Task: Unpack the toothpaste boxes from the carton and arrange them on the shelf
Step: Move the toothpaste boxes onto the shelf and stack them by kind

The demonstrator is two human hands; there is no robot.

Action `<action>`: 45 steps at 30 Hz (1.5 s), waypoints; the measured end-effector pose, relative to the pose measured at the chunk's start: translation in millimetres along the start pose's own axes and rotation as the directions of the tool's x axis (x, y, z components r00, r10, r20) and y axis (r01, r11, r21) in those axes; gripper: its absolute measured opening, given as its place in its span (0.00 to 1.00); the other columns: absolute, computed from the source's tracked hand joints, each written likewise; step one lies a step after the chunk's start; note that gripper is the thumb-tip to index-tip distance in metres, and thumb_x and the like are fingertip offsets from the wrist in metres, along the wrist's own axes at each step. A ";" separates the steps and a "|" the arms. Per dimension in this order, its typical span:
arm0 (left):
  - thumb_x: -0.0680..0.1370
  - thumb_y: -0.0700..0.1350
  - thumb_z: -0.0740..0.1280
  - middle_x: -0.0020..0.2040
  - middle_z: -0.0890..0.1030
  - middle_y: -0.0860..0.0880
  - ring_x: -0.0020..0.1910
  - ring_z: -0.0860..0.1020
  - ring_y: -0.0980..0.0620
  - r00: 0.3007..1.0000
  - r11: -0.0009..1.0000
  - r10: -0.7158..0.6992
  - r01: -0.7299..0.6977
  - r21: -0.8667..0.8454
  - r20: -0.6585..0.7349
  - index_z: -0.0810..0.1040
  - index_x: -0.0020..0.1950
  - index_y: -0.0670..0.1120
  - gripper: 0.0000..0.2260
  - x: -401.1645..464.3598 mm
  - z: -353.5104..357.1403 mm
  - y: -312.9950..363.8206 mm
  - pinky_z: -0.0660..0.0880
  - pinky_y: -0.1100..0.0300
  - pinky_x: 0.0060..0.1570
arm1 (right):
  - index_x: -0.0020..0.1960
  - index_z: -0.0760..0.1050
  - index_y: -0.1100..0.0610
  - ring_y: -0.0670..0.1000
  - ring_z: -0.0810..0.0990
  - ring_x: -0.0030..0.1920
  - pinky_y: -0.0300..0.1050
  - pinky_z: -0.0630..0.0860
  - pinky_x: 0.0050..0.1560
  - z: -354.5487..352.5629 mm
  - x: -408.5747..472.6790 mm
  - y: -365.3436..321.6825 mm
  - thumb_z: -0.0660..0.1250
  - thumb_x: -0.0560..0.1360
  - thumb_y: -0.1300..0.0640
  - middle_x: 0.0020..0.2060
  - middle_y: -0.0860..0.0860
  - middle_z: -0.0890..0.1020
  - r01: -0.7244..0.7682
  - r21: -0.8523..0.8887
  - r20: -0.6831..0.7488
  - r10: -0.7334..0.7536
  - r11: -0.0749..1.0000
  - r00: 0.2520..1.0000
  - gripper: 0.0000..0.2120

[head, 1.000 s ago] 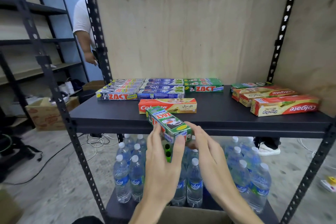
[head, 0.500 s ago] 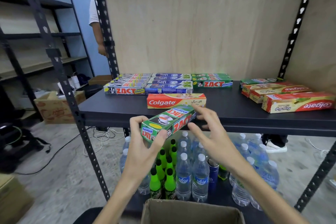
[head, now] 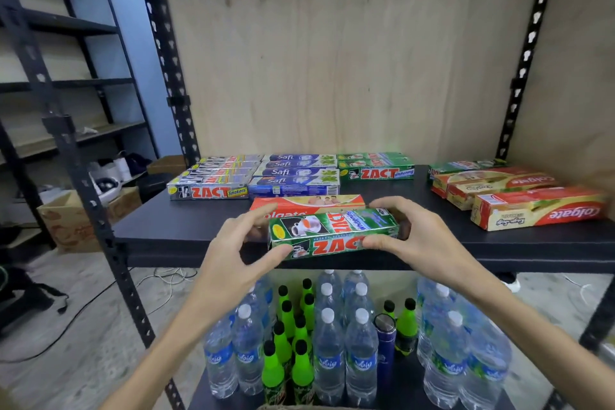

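Both hands hold a green Zact box (head: 333,232) level at the shelf's (head: 186,226) front edge | left hand (head: 233,253) pinches its left end | right hand (head: 411,236) its right | red Colgate box (head: 309,203) just behind.

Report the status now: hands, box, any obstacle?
Left hand and right hand grip green Zact box by its ends, level. Box over shelf front edge. Colgate box directly behind it.
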State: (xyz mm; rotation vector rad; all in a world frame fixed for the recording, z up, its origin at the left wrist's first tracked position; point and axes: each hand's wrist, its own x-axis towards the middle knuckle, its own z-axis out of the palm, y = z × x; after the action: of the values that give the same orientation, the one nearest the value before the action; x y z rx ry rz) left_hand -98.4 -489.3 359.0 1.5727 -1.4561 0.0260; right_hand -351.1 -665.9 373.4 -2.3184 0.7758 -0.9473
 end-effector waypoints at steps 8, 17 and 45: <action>0.71 0.72 0.64 0.55 0.80 0.62 0.57 0.76 0.59 0.970 0.949 0.147 -0.194 0.249 0.193 0.76 0.64 0.59 0.27 125.0 27.4 15.1 0.75 0.51 0.60 | 0.64 0.75 0.49 0.37 0.77 0.43 0.30 0.70 0.41 -64.8 61.2 28.0 0.76 0.64 0.34 0.53 0.44 0.82 -0.027 -0.236 -0.082 0.007 0.971 0.997 0.34; 0.76 0.61 0.70 0.56 0.81 0.55 0.58 0.78 0.55 0.928 0.938 0.015 -0.142 0.315 0.373 0.78 0.64 0.52 0.20 251.7 107.1 -3.0 0.74 0.56 0.59 | 0.66 0.74 0.53 0.52 0.78 0.56 0.46 0.75 0.55 -106.2 174.4 100.8 0.74 0.67 0.33 0.61 0.52 0.80 -0.137 -0.490 0.047 0.183 0.861 0.982 0.35; 0.67 0.52 0.79 0.64 0.75 0.53 0.60 0.72 0.53 0.902 0.911 -0.152 -0.031 0.411 0.404 0.79 0.55 0.58 0.19 276.3 146.7 -30.5 0.71 0.55 0.59 | 0.72 0.63 0.50 0.50 0.74 0.52 0.49 0.75 0.58 -73.1 198.5 150.5 0.80 0.61 0.35 0.60 0.50 0.71 -0.116 -0.498 0.111 0.195 0.860 0.974 0.48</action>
State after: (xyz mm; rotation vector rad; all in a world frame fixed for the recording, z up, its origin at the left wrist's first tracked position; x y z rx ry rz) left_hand -76.7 -796.3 422.8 2.0636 -1.8263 -0.0607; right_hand -334.4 -922.1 412.2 -2.6600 1.2304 -0.5237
